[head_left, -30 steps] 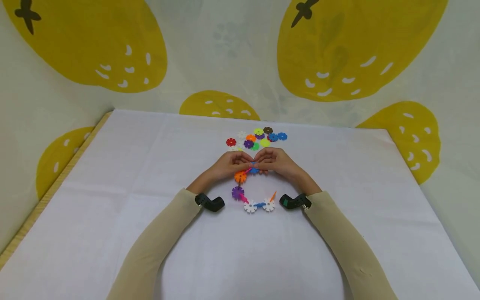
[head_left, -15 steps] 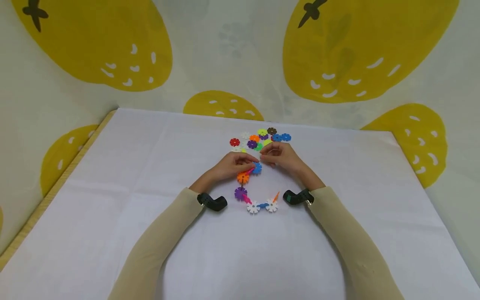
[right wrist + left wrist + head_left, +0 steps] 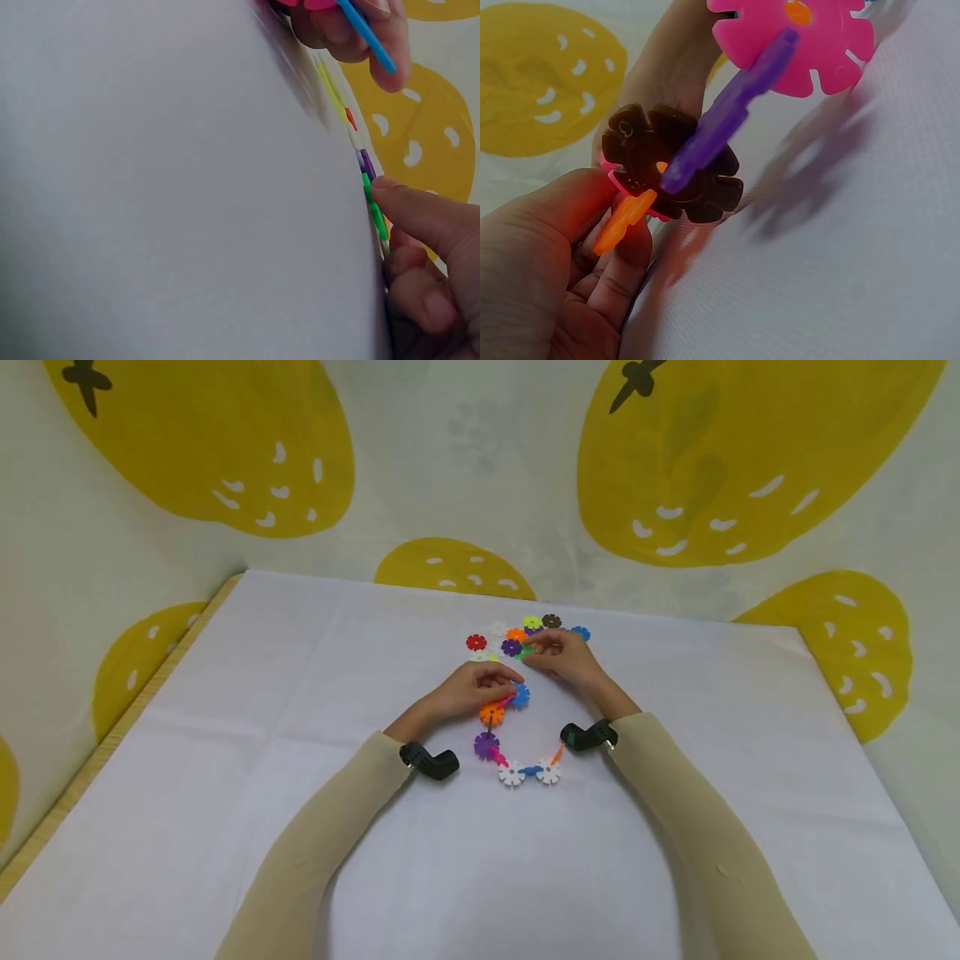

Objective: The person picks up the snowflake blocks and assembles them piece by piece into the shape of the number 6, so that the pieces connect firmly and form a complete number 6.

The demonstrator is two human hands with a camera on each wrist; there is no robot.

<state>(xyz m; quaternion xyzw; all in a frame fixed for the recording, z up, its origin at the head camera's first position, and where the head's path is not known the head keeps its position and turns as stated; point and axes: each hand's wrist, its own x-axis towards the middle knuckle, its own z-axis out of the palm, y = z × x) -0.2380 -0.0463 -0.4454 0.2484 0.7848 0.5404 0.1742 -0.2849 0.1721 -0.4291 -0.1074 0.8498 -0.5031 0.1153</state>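
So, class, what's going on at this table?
A person's left hand holds a chain of notched discs near its blue disc. The right hand is at the loose discs, beside a green disc; whether it grips that is unclear. The chain curves over the white cloth, its orange end piece apart from the blue disc.

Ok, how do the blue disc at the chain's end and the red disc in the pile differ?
The blue disc is joined into the chain; the red disc looks loose in the pile. The blue disc is partly covered by the left hand; the red disc is in full view. The blue disc lies nearer the person than the red disc. Both have notched rims.
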